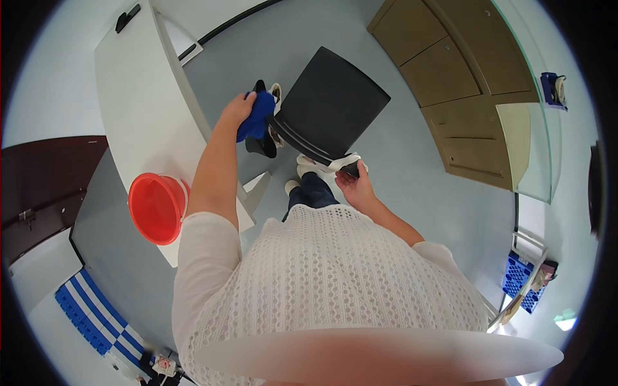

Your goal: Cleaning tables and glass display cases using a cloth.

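Observation:
In front of me stands a black chair (334, 99), its seat turned away from me and its curved backrest (301, 143) nearest my body. My left hand (237, 110) grips a bunched blue cloth (259, 115) at the left end of the backrest. Black and cream items (263, 145) show partly behind that cloth; I cannot tell what they are. At the right end of the backrest, my right hand (358, 189) has its thumb and fingers around the black corner. White material (338, 163) hangs over the backrest beside that hand.
A white table (149, 101) runs along the left, with a red bucket (157, 207) on its near end and a small black object (127, 18) at its far end. Brown cabinets (449, 82) with a glass edge stand at the right. A shelf with a blue basket (519, 275) is lower right.

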A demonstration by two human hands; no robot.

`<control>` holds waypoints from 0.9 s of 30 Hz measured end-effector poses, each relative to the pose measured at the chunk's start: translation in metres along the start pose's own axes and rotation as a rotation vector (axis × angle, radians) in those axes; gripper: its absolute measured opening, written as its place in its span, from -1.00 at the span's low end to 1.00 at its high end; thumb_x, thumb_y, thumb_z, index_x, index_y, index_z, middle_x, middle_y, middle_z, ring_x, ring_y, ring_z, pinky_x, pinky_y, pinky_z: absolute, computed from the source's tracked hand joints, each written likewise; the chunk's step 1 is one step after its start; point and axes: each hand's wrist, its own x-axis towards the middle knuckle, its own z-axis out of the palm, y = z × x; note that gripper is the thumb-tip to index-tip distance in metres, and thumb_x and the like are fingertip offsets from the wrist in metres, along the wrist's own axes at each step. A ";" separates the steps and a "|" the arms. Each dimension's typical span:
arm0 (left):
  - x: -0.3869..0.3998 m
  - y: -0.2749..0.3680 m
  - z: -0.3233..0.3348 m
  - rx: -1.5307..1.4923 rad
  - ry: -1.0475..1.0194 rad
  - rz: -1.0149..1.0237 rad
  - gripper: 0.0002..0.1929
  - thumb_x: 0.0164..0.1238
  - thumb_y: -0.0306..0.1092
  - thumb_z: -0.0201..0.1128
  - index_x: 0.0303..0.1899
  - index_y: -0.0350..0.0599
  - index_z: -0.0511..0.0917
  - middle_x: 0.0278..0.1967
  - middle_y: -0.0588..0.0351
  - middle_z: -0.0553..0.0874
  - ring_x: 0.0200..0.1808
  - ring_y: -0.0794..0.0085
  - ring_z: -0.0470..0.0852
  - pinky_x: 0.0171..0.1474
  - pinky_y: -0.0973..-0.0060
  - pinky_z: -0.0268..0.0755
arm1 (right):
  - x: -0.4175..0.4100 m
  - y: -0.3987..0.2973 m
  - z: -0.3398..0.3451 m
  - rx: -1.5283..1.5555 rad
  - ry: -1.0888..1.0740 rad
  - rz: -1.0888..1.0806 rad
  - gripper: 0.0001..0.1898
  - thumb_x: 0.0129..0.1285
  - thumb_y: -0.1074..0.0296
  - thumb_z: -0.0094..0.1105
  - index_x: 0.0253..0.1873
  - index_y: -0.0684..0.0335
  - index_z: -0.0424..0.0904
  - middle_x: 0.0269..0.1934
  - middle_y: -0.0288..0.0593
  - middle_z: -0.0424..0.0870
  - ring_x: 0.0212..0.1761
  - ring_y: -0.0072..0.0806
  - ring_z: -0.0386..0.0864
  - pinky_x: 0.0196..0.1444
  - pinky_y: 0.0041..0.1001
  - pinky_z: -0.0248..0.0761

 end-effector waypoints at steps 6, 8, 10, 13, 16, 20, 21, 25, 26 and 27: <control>0.000 0.038 0.000 -0.099 -0.431 -0.380 -0.47 0.21 0.13 0.07 -0.02 -0.14 0.50 -0.11 0.03 0.61 -0.20 0.30 0.59 -0.10 0.34 0.41 | 0.004 0.009 0.018 0.222 0.069 -0.213 -0.73 0.21 0.36 0.00 0.01 0.24 0.36 -0.02 -0.05 0.44 0.03 -0.18 0.40 0.13 -0.15 0.29; -0.007 0.050 -0.004 -0.228 -0.470 -0.466 -0.48 0.19 0.10 0.11 0.02 -0.11 0.49 -0.12 0.03 0.61 -0.23 0.31 0.59 -0.13 0.34 0.43 | 0.007 0.005 0.026 0.295 0.079 -0.207 -0.71 0.19 0.39 -0.02 0.02 0.24 0.35 0.00 -0.05 0.43 0.05 -0.18 0.40 0.15 -0.14 0.28; -0.010 0.059 -0.008 -0.144 -0.454 -0.337 -0.55 0.14 -0.08 0.18 0.07 0.01 0.46 -0.18 0.04 0.61 -0.25 0.33 0.60 -0.18 0.36 0.46 | 0.007 0.003 0.035 0.388 0.093 -0.202 -0.69 0.16 0.46 -0.05 0.04 0.23 0.32 0.04 -0.07 0.40 0.11 -0.17 0.37 0.18 -0.12 0.25; -0.006 0.037 -0.001 -0.309 -0.368 -0.249 -0.59 0.08 -0.25 0.21 0.03 0.01 0.47 -0.23 0.03 0.59 -0.27 0.33 0.58 -0.23 0.38 0.46 | 0.008 0.001 0.031 0.405 0.083 -0.169 -0.68 0.14 0.48 -0.04 0.03 0.21 0.33 0.04 -0.08 0.41 0.11 -0.18 0.37 0.18 -0.11 0.26; -0.007 0.037 -0.001 -0.406 -0.417 -0.254 -0.57 0.07 -0.33 0.21 0.05 0.09 0.44 -0.24 0.04 0.58 -0.27 0.36 0.57 -0.24 0.40 0.47 | 0.008 -0.006 0.031 0.414 0.128 -0.134 -0.66 0.16 0.47 0.00 0.06 0.22 0.28 0.01 -0.10 0.40 0.09 -0.21 0.39 0.15 -0.12 0.29; -0.004 0.031 -0.002 -0.467 -0.461 -0.221 -0.62 0.08 -0.35 0.20 0.01 0.08 0.46 -0.26 0.07 0.58 -0.28 0.40 0.57 -0.24 0.43 0.47 | -0.001 -0.033 0.044 0.302 0.134 -0.133 -0.73 0.14 0.45 0.02 -0.02 0.16 0.36 -0.08 -0.14 0.47 -0.02 -0.26 0.45 0.01 -0.22 0.35; -0.005 0.032 -0.002 -0.478 -0.468 -0.231 -0.65 0.11 -0.32 0.20 -0.01 0.07 0.46 -0.27 0.08 0.58 -0.29 0.40 0.58 -0.24 0.44 0.48 | -0.004 -0.041 0.047 0.301 0.136 -0.137 -0.73 0.14 0.45 0.02 -0.02 0.16 0.36 -0.08 -0.14 0.47 -0.02 -0.26 0.45 0.01 -0.22 0.35; -0.022 0.051 0.001 -0.493 -0.432 -0.352 -0.71 0.19 -0.15 0.19 -0.06 0.09 0.47 -0.27 0.13 0.59 -0.30 0.42 0.59 -0.23 0.45 0.47 | -0.011 -0.072 0.050 0.086 0.099 -0.207 -0.74 0.14 0.46 0.03 -0.04 0.16 0.35 -0.12 -0.16 0.48 -0.05 -0.29 0.45 -0.03 -0.25 0.36; -0.017 0.044 0.005 -0.500 -0.437 -0.352 -0.71 0.19 -0.15 0.19 -0.06 0.09 0.47 -0.27 0.13 0.59 -0.30 0.42 0.59 -0.23 0.45 0.47 | -0.013 -0.080 0.049 0.050 0.087 -0.217 -0.71 0.14 0.47 0.03 -0.02 0.18 0.33 -0.09 -0.16 0.47 -0.03 -0.29 0.45 -0.03 -0.26 0.36; -0.010 0.029 0.005 -0.560 -0.521 -0.386 -0.69 0.20 -0.08 0.18 -0.06 0.10 0.48 -0.24 0.13 0.59 -0.29 0.41 0.59 -0.23 0.42 0.48 | -0.012 -0.087 0.045 0.042 0.081 -0.218 -0.71 0.14 0.47 0.03 -0.02 0.18 0.33 -0.09 -0.16 0.47 -0.03 -0.29 0.45 -0.03 -0.26 0.36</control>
